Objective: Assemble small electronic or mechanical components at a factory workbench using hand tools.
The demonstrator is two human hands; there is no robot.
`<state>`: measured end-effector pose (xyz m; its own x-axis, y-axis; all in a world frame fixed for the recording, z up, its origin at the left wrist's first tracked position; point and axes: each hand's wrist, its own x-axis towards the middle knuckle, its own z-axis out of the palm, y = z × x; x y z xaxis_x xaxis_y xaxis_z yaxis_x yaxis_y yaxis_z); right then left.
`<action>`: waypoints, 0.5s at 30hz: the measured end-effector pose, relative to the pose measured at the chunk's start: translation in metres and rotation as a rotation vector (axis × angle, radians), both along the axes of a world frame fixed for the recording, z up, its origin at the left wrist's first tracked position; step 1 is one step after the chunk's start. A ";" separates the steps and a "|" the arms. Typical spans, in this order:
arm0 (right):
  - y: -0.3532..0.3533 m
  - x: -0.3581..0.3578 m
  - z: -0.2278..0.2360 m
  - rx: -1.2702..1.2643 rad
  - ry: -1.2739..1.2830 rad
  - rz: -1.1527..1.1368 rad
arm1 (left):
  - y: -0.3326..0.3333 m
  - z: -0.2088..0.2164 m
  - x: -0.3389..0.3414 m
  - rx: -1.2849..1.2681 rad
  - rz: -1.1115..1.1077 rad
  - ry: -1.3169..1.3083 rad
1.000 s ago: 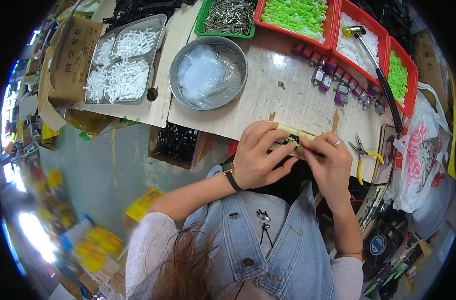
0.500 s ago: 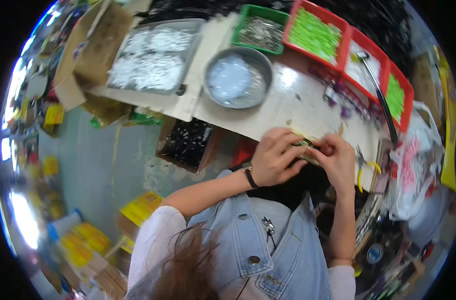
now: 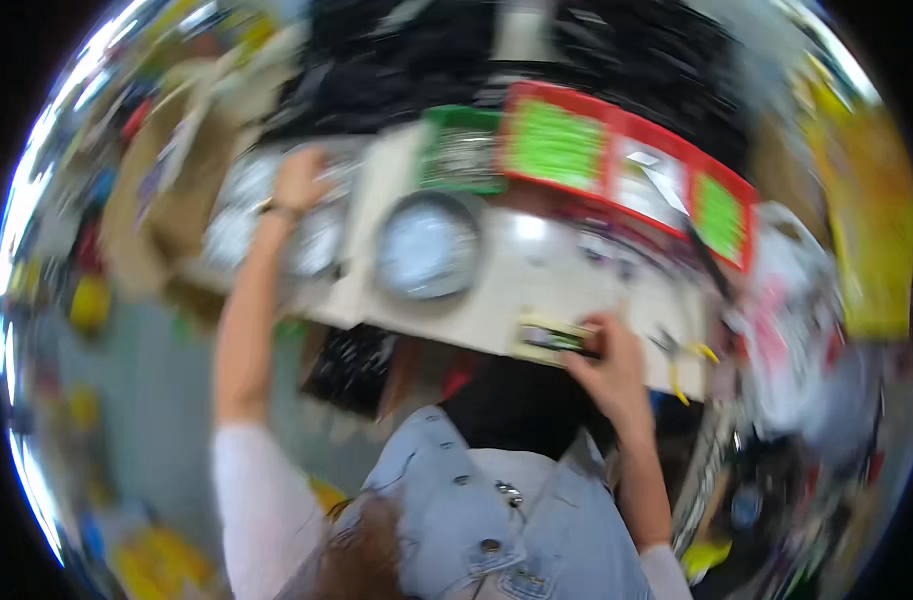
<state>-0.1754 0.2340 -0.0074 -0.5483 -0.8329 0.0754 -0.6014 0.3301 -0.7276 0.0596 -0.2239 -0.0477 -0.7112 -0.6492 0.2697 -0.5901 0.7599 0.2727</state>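
- Now the left hand (image 3: 302,182) is up at the gray tray (image 3: 345,215), fingers over the white pieces (image 3: 317,245); blur hides whether its grip is apart or closed on any.
- Down at the worktop (image 3: 497,300) front edge, the right hand (image 3: 611,370) has its grip clamped on the right end of the pale block (image 3: 531,350).
- Along that block lies a black piece (image 3: 557,341) with some green.
- Yellow-handled pliers (image 3: 676,352) rest just right of that hand!

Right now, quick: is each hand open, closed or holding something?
Left hand: at the white parts; too blurred to tell.
Right hand: at the dark part; grip cannot be told.
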 end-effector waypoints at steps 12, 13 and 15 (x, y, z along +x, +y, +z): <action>0.232 -0.331 0.017 0.193 0.534 -0.835 | -0.018 0.005 -0.035 -0.023 -0.102 0.061; 0.244 -0.369 -0.003 0.313 0.666 -0.850 | -0.020 0.013 -0.021 -0.062 -0.100 0.136; 0.213 -0.411 -0.043 0.671 0.721 -0.829 | -0.025 0.030 0.027 0.056 -0.035 0.331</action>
<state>-0.5865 0.4467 -0.0509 -0.9283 -0.2548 0.2708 -0.2277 0.9653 0.1276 0.0866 -0.2492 -0.0176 -0.6131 -0.6463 0.4542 -0.4368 0.7565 0.4868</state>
